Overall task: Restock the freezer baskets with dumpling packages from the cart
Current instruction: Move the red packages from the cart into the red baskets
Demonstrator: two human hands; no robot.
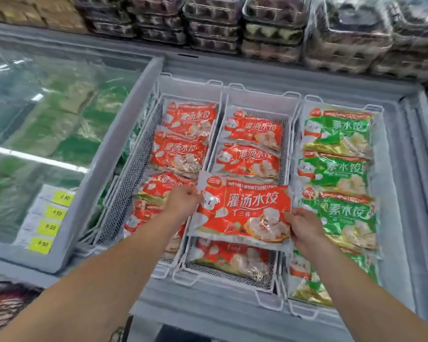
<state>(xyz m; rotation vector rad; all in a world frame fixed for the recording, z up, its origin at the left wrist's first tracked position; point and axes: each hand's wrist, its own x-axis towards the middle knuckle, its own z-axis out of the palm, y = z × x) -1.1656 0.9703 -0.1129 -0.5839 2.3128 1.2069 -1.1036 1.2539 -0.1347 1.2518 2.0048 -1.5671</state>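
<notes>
A red dumpling package [242, 211] is held flat over the middle white wire basket [257, 99] of the open freezer. My left hand [183, 201] grips its left edge and my right hand [304, 223] grips its right edge. Below it, the middle basket holds more red packages [253, 130], one partly hidden under the held one. The left basket [134, 169] is filled with red packages [190, 117]. The right basket [341, 101] holds green dumpling packages [339, 129]. The cart is not in view.
A closed sliding glass lid [47, 119] covers the freezer section at left, with yellow price tags [57, 213] on its frame. Stacked egg cartons [269, 28] line the shelf behind the freezer. The freezer's grey front rim [208, 307] lies below my arms.
</notes>
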